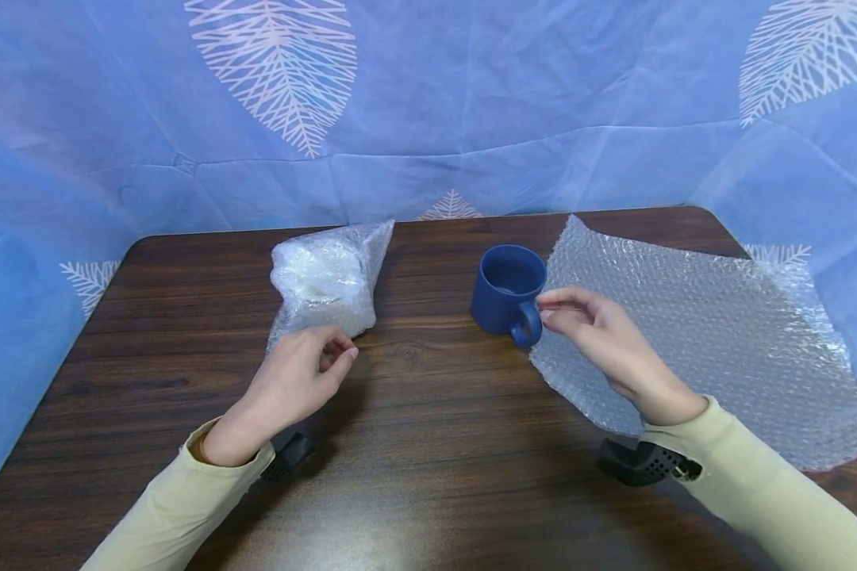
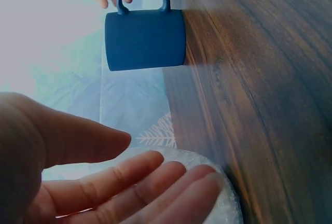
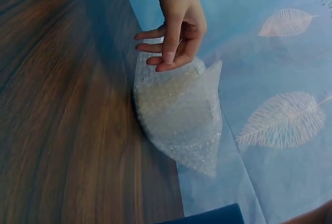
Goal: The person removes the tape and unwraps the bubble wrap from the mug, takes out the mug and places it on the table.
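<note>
A dark blue mug (image 1: 509,289) stands upright on the wooden table, its handle turned toward the near right. My right hand (image 1: 610,341) is beside the mug, fingertips close to the handle; whether they touch it cannot be told. Left of the mug lies a bundle in bubble wrap (image 1: 324,277); what is inside is hidden. My left hand (image 1: 293,385) hovers at the bundle's near side with fingers loosely bent and nothing between them. In the left wrist view, the thumb and fingers (image 2: 150,175) are apart. The bundle (image 3: 176,110) also appears beyond the left hand (image 3: 181,24) in the right wrist view.
A flat sheet of bubble wrap (image 1: 707,333) covers the right side of the table, its left edge next to the mug. Behind the dark wooden table (image 1: 414,444) hangs a blue cloth (image 1: 471,95) with white leaf prints.
</note>
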A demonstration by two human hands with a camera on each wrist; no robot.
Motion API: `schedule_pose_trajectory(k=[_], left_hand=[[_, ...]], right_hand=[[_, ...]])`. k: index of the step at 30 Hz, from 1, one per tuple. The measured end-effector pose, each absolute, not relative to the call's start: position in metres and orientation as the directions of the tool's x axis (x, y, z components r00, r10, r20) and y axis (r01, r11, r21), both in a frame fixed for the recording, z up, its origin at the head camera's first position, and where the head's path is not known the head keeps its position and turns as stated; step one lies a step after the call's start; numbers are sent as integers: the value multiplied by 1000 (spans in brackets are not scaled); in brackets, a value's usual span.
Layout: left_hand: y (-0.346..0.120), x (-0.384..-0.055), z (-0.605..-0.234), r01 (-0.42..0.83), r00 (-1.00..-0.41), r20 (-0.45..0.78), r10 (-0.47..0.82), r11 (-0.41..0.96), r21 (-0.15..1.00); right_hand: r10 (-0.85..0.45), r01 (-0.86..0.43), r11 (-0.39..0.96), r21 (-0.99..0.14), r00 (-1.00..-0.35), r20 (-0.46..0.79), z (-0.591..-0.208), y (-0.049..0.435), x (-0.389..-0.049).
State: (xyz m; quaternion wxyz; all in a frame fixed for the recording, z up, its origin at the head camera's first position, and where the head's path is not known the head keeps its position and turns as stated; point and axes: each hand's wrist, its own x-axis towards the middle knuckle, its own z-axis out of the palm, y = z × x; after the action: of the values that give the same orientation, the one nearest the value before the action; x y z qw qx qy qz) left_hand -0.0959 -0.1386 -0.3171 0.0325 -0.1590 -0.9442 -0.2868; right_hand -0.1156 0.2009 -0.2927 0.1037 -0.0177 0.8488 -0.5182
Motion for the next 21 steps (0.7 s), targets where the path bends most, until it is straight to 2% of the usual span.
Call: schedule_pose_trajectory(k=[9,21], left_hand=[[-140,-95,-314,358,-932,257,258,774,523],[-145,-96,-301,370,-916,355,187,734,569]], right_hand=[[-54,44,494,-869,-995,-81,-281,188,-113],[-102,-8,450,-893,-994,-42,-269,166,-115]])
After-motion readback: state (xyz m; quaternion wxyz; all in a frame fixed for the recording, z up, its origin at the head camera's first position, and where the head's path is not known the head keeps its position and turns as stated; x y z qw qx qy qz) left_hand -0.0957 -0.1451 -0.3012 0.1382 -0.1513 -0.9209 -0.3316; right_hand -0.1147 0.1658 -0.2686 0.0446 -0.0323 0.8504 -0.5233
